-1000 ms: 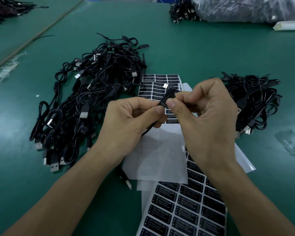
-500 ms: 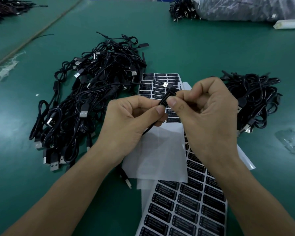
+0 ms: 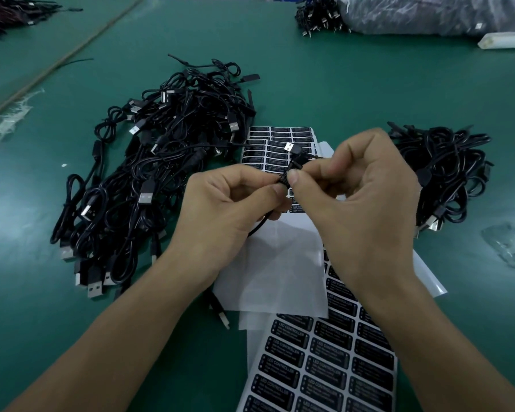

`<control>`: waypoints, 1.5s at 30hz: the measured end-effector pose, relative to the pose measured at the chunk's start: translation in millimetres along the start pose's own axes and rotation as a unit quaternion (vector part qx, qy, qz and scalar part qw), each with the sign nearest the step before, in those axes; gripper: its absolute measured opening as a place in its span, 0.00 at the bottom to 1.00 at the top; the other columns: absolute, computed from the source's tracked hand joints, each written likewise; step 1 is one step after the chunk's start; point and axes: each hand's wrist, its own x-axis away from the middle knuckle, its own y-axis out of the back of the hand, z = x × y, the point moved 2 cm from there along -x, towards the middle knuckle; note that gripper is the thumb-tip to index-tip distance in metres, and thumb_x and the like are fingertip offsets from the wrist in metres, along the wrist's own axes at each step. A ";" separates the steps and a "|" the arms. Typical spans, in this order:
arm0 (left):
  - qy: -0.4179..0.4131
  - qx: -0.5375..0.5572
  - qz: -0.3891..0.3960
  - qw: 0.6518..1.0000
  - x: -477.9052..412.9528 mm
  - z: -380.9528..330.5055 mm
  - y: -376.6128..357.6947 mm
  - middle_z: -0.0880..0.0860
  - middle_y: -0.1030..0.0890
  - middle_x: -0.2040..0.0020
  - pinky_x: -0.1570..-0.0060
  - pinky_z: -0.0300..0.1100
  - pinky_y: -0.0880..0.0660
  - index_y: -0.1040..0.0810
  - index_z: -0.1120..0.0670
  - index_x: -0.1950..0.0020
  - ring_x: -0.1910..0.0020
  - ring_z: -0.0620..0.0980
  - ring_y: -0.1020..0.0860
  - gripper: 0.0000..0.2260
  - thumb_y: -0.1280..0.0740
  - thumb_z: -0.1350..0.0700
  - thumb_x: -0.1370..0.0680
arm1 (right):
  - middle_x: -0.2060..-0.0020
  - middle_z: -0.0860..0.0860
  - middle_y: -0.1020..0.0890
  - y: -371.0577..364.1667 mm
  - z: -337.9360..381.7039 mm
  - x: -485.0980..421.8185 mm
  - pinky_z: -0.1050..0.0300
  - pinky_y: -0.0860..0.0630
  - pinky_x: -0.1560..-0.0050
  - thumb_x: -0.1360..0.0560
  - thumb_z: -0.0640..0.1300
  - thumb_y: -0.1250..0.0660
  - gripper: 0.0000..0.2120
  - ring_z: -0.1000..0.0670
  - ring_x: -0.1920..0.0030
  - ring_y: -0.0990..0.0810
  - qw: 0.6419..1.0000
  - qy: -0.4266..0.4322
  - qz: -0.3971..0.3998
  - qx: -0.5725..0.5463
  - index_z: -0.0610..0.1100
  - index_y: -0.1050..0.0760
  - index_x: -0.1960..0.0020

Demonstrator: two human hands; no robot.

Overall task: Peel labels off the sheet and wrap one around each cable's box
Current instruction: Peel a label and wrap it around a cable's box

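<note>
A wide green table mat (image 3: 369,84) takes up the whole working space. On the person's left sprawls a big tangled heap of black USB cables (image 3: 161,173). A smaller bundle of black cables (image 3: 446,173) lies on the right, well apart from the heap. Between the two, near the person, lies a sheet of black printed labels (image 3: 324,373). Blank white backing sheets (image 3: 274,272) cover its far part, and a second label sheet (image 3: 275,138) lies further off, partly behind the hands.

Above those sheets the left hand (image 3: 229,209) and the right hand (image 3: 363,203) meet, thumb tips close together. Both are pinching one small black cable box (image 3: 284,177), which is held in the air between the two piles. The left hand grips its lower end between thumb and forefinger. The right thumb presses its upper part, with the other fingers curled behind. The box's long axis slants from the left thumb up and away to the right, toward a silver USB plug (image 3: 289,147) poking out past the fingers. A thin black cable tail (image 3: 257,228) drops out below the left palm.

To my eye a label is being smoothed round the box, but the fingers hide how much is stuck down. Any further wrap would roll about that slanted axis, the left hand steadying. Fresh labels lie right under the right wrist, so that hand is the nearer one for the next peel.
</note>
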 end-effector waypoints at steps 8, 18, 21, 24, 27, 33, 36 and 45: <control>-0.009 -0.015 0.005 1.000 1.5 -2.1 -1.3 0.51 0.16 0.67 0.63 0.32 0.23 0.17 0.59 0.59 0.67 0.45 0.18 0.05 0.28 0.66 0.24 | 0.66 0.57 0.20 -1.5 4.8 5.3 0.72 0.30 0.65 0.31 0.41 0.22 0.16 0.58 0.65 0.22 0.995 0.040 -0.036 0.080 0.50 0.30 0.59; -0.008 -0.032 0.002 0.999 3.0 -0.4 1.4 0.59 0.16 0.65 0.61 0.38 0.19 0.16 0.60 0.59 0.66 0.50 0.18 0.03 0.28 0.65 0.25 | 0.60 0.52 0.25 3.2 0.2 3.2 0.66 0.29 0.60 0.34 0.52 0.19 0.22 0.52 0.60 0.24 0.991 0.016 -0.058 0.117 0.54 0.30 0.51; -0.012 -0.026 0.001 1.000 2.6 -0.5 0.8 0.55 0.16 0.66 0.61 0.38 0.20 0.16 0.59 0.59 0.66 0.49 0.18 0.04 0.28 0.65 0.25 | 0.59 0.56 0.21 1.1 -4.4 2.8 0.62 0.26 0.58 0.33 0.50 0.20 0.20 0.54 0.58 0.20 0.997 -0.022 -0.030 0.065 0.56 0.26 0.46; -0.013 -0.018 0.001 1.000 3.0 -1.0 -0.3 0.55 0.15 0.65 0.61 0.37 0.20 0.16 0.59 0.59 0.66 0.48 0.18 0.02 0.27 0.63 0.26 | 0.62 0.56 0.16 -0.7 -8.7 -0.2 0.67 0.24 0.59 0.30 0.46 0.21 0.12 0.57 0.60 0.17 0.998 -0.055 0.010 -0.001 0.54 0.20 0.49; -0.022 -0.018 0.001 1.000 3.2 -1.6 -0.4 0.56 0.15 0.65 0.63 0.35 0.22 0.16 0.58 0.59 0.67 0.46 0.18 0.04 0.27 0.65 0.26 | 0.63 0.54 0.14 -1.4 -10.7 -2.4 0.65 0.21 0.59 0.27 0.40 0.24 0.07 0.57 0.62 0.16 0.994 -0.067 0.033 -0.082 0.50 0.18 0.54; -0.051 -0.068 -0.012 0.996 5.0 -2.5 -1.8 0.50 0.17 0.68 0.67 0.36 0.25 0.18 0.54 0.60 0.69 0.45 0.22 0.05 0.27 0.60 0.25 | 0.67 0.53 0.16 -2.3 -11.2 -3.9 0.67 0.25 0.63 0.21 0.39 0.31 0.07 0.59 0.66 0.20 0.992 -0.064 0.046 -0.103 0.48 0.17 0.55; -0.060 -0.074 -0.029 0.995 3.9 -3.7 0.0 0.48 0.18 0.68 0.68 0.34 0.26 0.18 0.55 0.60 0.70 0.42 0.23 0.05 0.25 0.58 0.24 | 0.64 0.54 0.14 -4.8 -11.1 -0.8 0.67 0.25 0.63 0.17 0.40 0.38 0.10 0.58 0.63 0.17 0.985 -0.088 0.056 -0.140 0.47 0.18 0.50; -0.023 0.009 -0.047 0.999 1.7 -8.1 4.8 0.52 0.13 0.60 0.59 0.33 0.20 0.15 0.56 0.53 0.61 0.46 0.15 0.04 0.28 0.57 0.26 | 0.61 0.52 0.13 -14.7 -13.8 5.7 0.52 0.17 0.53 0.26 0.41 0.29 0.09 0.52 0.58 0.14 0.984 -0.086 0.114 -0.108 0.52 0.17 0.49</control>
